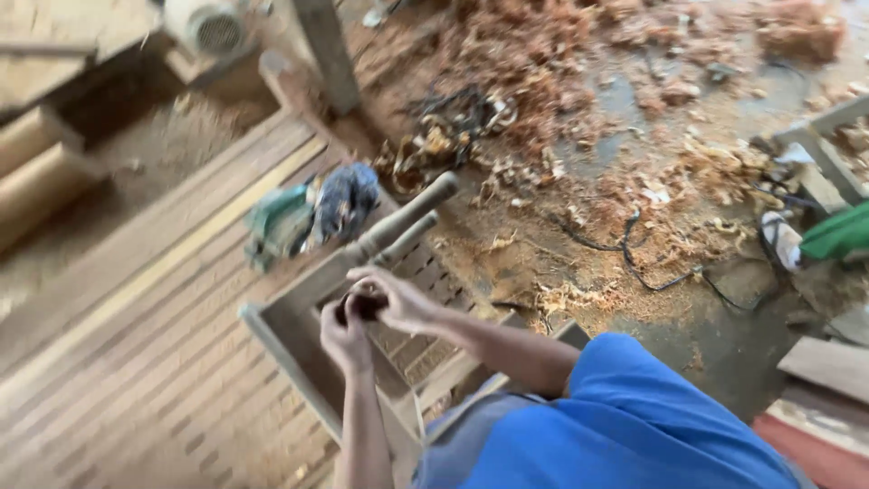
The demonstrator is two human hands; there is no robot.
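Together, two hands [367,317] on one chair frame [362,272]

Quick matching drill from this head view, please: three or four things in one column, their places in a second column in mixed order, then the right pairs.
1. green power tool
2. wood shavings
3. black cable
4. turned wooden legs

A. piled on the floor, top of view
B. loose on the floor, right of the wooden frame
C. on the slatted boards, left of the legs
D. just above both hands

Pairs: 1-C, 2-A, 3-B, 4-D
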